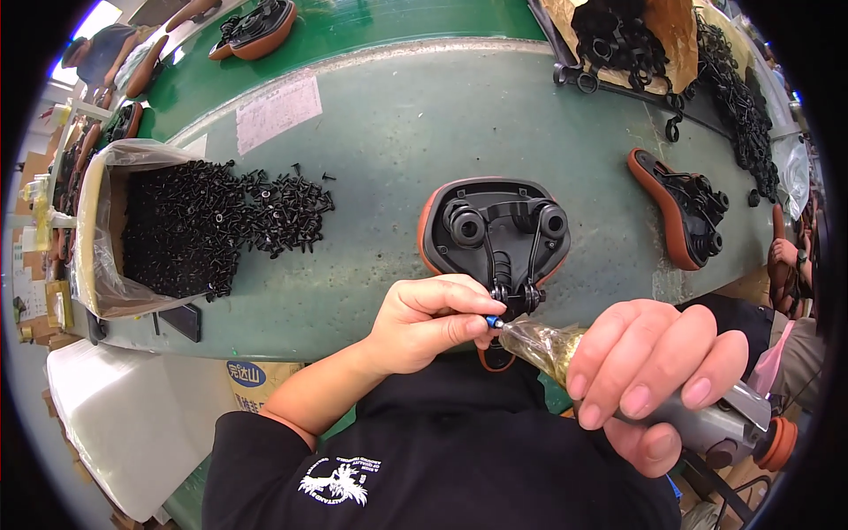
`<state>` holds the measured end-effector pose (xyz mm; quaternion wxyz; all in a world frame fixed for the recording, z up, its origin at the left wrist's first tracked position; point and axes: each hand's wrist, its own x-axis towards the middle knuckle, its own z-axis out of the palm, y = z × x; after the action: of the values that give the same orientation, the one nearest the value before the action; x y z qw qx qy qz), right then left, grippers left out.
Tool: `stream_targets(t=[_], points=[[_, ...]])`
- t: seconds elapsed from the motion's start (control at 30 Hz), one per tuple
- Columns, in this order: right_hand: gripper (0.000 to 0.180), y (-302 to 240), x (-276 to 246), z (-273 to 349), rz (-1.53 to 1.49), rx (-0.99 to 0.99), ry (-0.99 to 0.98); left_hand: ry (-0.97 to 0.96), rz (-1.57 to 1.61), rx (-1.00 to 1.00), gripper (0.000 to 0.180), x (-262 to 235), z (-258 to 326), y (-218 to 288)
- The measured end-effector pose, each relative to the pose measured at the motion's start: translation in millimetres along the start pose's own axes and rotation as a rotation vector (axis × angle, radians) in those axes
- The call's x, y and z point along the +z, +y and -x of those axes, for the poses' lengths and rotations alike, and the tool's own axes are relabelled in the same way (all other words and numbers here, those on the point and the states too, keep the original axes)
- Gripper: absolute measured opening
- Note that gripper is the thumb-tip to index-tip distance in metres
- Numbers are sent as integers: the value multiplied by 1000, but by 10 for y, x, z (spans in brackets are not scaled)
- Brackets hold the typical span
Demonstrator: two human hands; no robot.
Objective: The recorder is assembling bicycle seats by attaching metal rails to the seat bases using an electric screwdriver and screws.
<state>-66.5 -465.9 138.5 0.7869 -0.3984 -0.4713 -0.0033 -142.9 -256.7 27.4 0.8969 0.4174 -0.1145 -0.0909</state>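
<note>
Upside down on the bench before me lies a bicycle saddle [497, 252], its black underside with springs facing up and a brown rim showing. My right hand [658, 375] is wrapped round a power screwdriver [724, 433] with a grey body and clear plastic over its front part. Its tip points left, toward the saddle's narrow near end. Thumb and fingers of my left hand [433, 322] pinch the blue-collared screwdriver bit [494, 321] at that tip, just beside the saddle's black clamp [517, 296]. Whether a screw sits on the bit is hidden by the fingers.
To the left, a plastic-lined box [97, 238] spills black screws [283, 212] onto the green bench [380, 132]. Another saddle [676, 208] lies at the right. Black ring-shaped clamps [618, 44] fill a paper-lined container at the far right. A person's hand [784, 253] shows at the right edge.
</note>
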Motion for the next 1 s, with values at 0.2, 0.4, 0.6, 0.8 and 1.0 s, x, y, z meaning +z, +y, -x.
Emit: stream_targets(t=[0.2, 0.4, 0.6, 0.8, 1.0], points=[[32, -23, -41, 27, -36, 22, -16, -135, -155, -71, 21, -25, -81, 130], [31, -126, -98, 70, 77, -89, -34, 73, -1372, 766, 50, -185, -491, 327], [31, -157, -167, 127, 224, -117, 101, 50, -1565, 595, 53, -387, -687, 272], [30, -145, -178, 162, 241, -109, 96, 105, -1597, 623, 47, -383, -690, 204], [31, -124, -157, 123, 215, -83, 76, 144, -1510, 736, 42, -454, -703, 87]])
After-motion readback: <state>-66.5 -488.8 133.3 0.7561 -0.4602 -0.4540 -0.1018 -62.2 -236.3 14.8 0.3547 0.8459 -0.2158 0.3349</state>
